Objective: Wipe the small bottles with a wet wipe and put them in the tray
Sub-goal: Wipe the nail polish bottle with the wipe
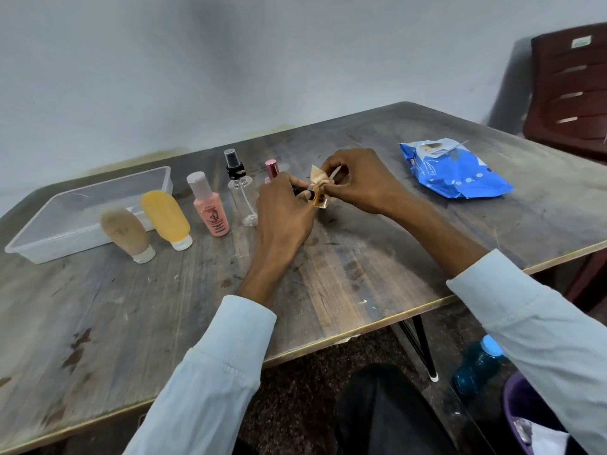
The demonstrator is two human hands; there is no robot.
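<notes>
Plain room, maybe home; worn wooden table (328, 257); bare stained wall (197, 77); plastic chair (571, 90).

Small bottles, a wipe and a tray on the table.

The clear tray (59, 231) lies at the left. In front of it stand a beige tube (124, 233) and a yellow tube (167, 220), both cap down. Next stand a pink bottle (210, 206), a clear spray bottle (241, 192) and a pink-capped bottle (272, 169). An amber bottle (318, 198) is held above the table, the wipe (319, 178) crumpled round it.
</notes>
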